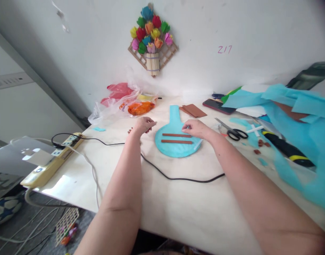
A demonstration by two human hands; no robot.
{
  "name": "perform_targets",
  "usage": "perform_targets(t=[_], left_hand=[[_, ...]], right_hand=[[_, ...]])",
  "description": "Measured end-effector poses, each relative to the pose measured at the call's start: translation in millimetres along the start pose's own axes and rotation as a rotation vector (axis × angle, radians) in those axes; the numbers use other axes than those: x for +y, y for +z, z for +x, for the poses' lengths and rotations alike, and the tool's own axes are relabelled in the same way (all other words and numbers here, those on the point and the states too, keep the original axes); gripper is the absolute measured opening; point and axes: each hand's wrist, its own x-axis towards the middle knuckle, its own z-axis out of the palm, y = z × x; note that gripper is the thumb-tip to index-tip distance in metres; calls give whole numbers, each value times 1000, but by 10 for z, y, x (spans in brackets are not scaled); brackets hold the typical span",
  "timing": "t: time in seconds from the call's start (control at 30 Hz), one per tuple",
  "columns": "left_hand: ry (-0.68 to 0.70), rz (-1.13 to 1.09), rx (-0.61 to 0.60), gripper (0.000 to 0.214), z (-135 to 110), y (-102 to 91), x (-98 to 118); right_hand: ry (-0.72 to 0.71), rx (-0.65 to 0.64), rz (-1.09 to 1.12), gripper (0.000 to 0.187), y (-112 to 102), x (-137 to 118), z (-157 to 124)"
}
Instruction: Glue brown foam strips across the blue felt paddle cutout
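Flat on table [189,212]: turquoise paddle-shaped cutout [176,150], probably light and easily creased, best held by its rim. Left hand [144,124] beside, right hand [196,128] over edge, with fingers curled, contents impossible to tell.

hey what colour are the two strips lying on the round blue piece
The two strips are reddish brown, showing best in the head view.
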Motion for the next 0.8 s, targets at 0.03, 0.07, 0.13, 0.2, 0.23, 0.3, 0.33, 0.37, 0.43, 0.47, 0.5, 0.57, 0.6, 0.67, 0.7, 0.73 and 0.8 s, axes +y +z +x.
perform_targets(t=[0.03,0.07,0.13,0.2,0.23,0.3,0.33,0.37,0.43,0.47,0.5,0.57,0.6,0.67,0.7,0.73,0.8], left_hand=[[-14,-15,75,16,1,-39,3],[-35,-34,151,14,2,-77,2],[-84,-70,282,15,7,-143,-15],[-123,-94,379,19,12,-198,-53],[-134,-100,422,20,12,-224,-77],[-137,-108,520,24,6,-279,-126],[-140,-112,573,26,2,-309,-148],[-149,-116,623,27,-3,-341,-167],[-181,-144,706,30,-10,-401,-192],[-197,-168,733,31,-11,-424,-201],[-207,-194,752,32,-12,-440,-207],[-200,-244,767,34,-9,-451,-220],[-193,-261,762,35,-7,-447,-226],[-199,-282,744,35,0,-431,-238],[-207,-292,737,34,5,-423,-242],[-213,-303,732,34,10,-416,-246],[-217,-329,728,33,25,-409,-247]], right_hand=[[-15,43,-30,17,15,-6,9],[-31,82,-53,17,32,-21,21],[-62,126,-75,18,68,-91,53],[-94,125,-96,17,100,-225,90],[-107,120,-117,17,113,-315,109],[-143,74,-179,17,137,-526,147],[-168,56,-217,18,151,-641,167],[-198,30,-250,19,170,-757,188],[-259,-3,-284,20,230,-981,237],[-275,-33,-282,21,271,-1085,265],[-278,-57,-268,22,319,-1183,296],[-251,-98,-240,24,423,-1356,359],[-230,-119,-237,24,473,-1430,387],[-183,-210,-248,27,559,-1551,434],[-155,-251,-257,28,593,-1597,451],[-139,-275,-265,29,622,-1632,464],[-138,-288,-283,29,672,-1678,482]])
